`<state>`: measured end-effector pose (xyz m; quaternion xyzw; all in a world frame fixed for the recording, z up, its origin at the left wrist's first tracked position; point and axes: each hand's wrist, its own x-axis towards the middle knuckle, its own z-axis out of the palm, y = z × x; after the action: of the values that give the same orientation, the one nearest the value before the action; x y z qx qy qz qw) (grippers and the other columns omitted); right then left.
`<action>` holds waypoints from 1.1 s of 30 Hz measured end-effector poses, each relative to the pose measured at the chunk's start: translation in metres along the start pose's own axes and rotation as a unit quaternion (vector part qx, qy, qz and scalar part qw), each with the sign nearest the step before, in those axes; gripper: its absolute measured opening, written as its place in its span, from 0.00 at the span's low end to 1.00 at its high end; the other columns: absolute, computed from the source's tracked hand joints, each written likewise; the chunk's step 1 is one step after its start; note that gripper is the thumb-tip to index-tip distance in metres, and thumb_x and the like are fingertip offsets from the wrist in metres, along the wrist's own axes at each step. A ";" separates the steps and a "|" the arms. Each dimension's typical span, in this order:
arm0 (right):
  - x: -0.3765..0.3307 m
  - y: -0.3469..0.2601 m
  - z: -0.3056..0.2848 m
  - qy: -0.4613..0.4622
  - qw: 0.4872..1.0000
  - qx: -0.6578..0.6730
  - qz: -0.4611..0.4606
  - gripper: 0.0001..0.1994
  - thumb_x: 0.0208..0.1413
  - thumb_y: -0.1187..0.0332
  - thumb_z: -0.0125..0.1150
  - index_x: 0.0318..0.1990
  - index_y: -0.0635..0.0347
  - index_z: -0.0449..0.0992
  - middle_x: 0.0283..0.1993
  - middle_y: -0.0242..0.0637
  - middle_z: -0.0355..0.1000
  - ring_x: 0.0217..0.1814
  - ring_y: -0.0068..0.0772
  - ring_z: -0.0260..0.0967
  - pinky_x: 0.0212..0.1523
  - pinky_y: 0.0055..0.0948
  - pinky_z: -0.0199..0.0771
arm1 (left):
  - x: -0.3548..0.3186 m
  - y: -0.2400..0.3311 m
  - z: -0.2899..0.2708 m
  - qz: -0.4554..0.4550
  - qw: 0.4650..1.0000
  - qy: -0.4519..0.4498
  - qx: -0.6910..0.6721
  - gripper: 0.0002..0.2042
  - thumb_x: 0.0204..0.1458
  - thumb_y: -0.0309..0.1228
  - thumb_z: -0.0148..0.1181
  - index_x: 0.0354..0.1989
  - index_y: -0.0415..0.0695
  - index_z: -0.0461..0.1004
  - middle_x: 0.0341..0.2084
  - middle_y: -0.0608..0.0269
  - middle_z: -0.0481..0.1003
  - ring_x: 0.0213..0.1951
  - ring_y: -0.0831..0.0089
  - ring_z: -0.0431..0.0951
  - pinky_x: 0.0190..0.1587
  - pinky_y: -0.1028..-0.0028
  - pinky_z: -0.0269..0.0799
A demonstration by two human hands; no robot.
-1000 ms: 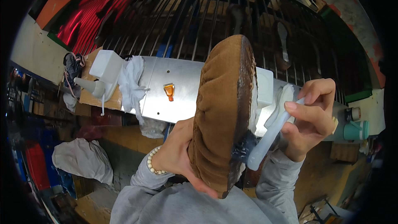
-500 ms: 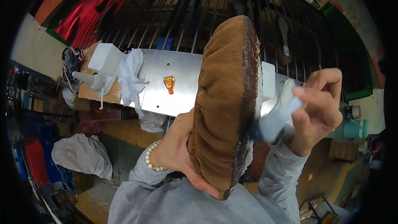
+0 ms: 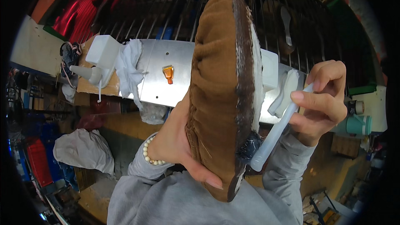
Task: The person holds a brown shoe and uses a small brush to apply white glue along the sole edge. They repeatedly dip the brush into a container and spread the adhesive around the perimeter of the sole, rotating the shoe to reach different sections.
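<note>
My left hand (image 3: 183, 137) is closed round a brown suede shoe upper (image 3: 212, 83), held upright with its pleated side facing me. Along the right edge of the upper runs a dark, wet-looking band, with a pale underside beyond it. In my right hand (image 3: 323, 100) is a brush (image 3: 277, 135) with a translucent white handle, gripped between thumb and fingers. Its dark bristles touch the lower part of the band. A white cloth or pad (image 3: 286, 91) lies on the metal bench just left of my right hand.
On the metal bench (image 3: 154, 83) lie a small amber bottle (image 3: 168, 74) and crumpled white cloth (image 3: 130, 66). A white container (image 3: 102, 52) stands on cardboard at left; another white block (image 3: 269, 70) is partly behind the upper. A dark barred rack (image 3: 179, 12) rises behind. A teal mug (image 3: 358, 125) is at right.
The brush has moved down along the edge to the lower part of the upper. The upper has shifted up and slightly left, showing more of its pale underside.
</note>
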<state>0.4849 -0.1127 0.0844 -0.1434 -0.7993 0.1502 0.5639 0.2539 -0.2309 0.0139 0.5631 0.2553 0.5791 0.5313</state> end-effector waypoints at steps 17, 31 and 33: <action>-0.012 0.006 -0.012 -0.095 0.995 0.036 -0.007 0.25 0.20 0.54 0.83 0.34 0.46 0.89 0.32 0.26 0.59 0.32 0.24 0.58 0.30 0.20 0.54 | -0.002 0.008 -0.017 -0.043 0.997 -0.028 -0.060 0.68 0.16 0.40 0.89 0.69 0.32 0.48 0.62 0.51 0.64 0.61 0.63 0.68 0.64 0.64 0.65; -0.007 0.005 -0.010 -0.073 0.997 -0.005 0.031 0.23 0.31 0.46 0.80 0.33 0.51 0.86 0.36 0.30 0.60 0.36 0.31 0.59 0.36 0.28 0.57 | 0.009 0.006 -0.005 -0.026 0.999 0.023 -0.029 0.63 0.21 0.40 0.88 0.68 0.32 0.52 0.60 0.53 0.67 0.59 0.65 0.70 0.61 0.64 0.67; -0.010 0.004 -0.011 -0.079 0.996 0.012 0.031 0.23 0.26 0.49 0.82 0.33 0.48 0.87 0.35 0.28 0.60 0.35 0.28 0.59 0.34 0.25 0.57 | 0.010 0.009 -0.005 -0.032 0.999 0.024 -0.011 0.62 0.22 0.41 0.87 0.68 0.33 0.52 0.59 0.53 0.68 0.58 0.64 0.71 0.60 0.64 0.68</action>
<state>0.4984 -0.1118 0.0776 -0.1487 -0.8346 0.1877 0.4960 0.2482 -0.2231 0.0240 0.5346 0.2795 0.5782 0.5493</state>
